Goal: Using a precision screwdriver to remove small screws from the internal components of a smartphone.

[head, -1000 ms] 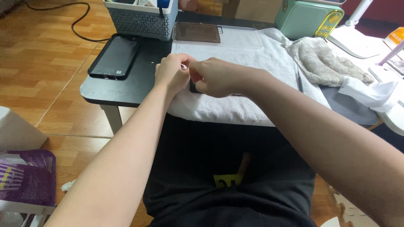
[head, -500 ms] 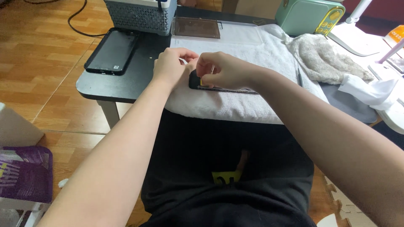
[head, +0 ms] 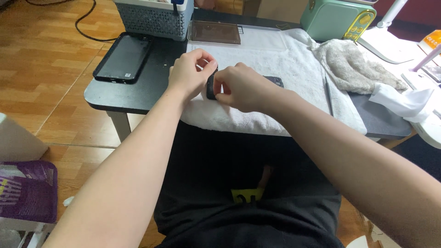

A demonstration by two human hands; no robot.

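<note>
A flat black phone [head: 271, 81] lay mid-frame on the white towel [head: 294, 64], mostly hidden. Left hand [head: 190, 73] and right hand [head: 241, 87] pinched its left end together. Compared with earlier, both hands sat slightly higher in frame.

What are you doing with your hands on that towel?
A person sits at a small black table with both hands over a white towel. The right hand holds a dark phone-like device lying on the towel, and the left hand pinches at its near end, fingers bunched together. Another black phone lies flat to the left on the table, beside a grey basket. A crumpled cloth sits to the right.
</note>
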